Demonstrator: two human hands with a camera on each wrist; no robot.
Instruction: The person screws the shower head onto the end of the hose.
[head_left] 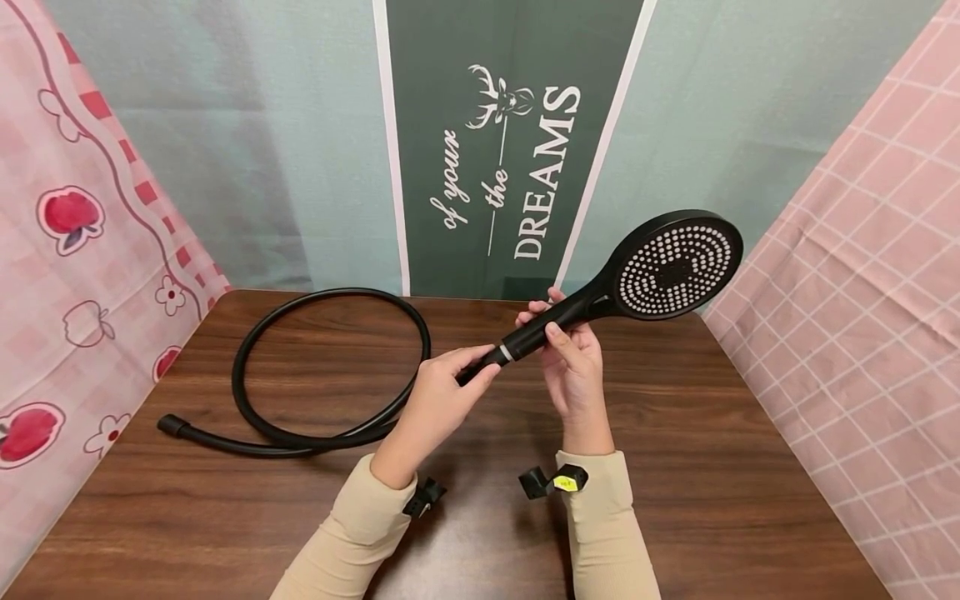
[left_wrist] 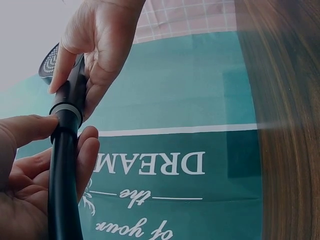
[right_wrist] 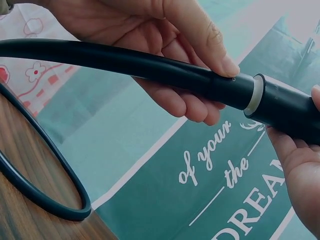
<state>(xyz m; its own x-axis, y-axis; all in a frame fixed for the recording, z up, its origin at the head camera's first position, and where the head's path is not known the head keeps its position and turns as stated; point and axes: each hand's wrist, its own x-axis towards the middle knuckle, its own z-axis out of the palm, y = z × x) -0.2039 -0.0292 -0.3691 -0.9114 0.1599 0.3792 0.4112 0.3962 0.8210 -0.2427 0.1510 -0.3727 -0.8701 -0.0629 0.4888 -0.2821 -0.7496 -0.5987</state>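
**Hand shower and hose joined above a wooden table**

Where the backdrop cloths meet behind the wooden table, a dark green banner carries the only legible writing: "of your — the — DREAMS" in white under a small stag's head. No brand or label can be read on the fittings; a yellow tag on the right wrist strap is too small to make out.

The black hose lies in one loop on the table's left half, its free end fitting at the far left, its other end rising to the hands. It will likely handle as light, smooth and springy, apt to uncoil if pulled; the stiff end nut is the sound place to take it.

The shower head, black with a round face of pale nozzles, is held clear of the table at centre right, tilted up and to the right. It looks rigid, fairly light and top-heavy toward the face, with a smooth and possibly slippery finish, so the handle near the pale ring is the best hold.

The right hand has fingers and thumb curled round the handle just above the ring.

The left hand pinches the hose nut just below the ring, thumb on top and fingers beneath.
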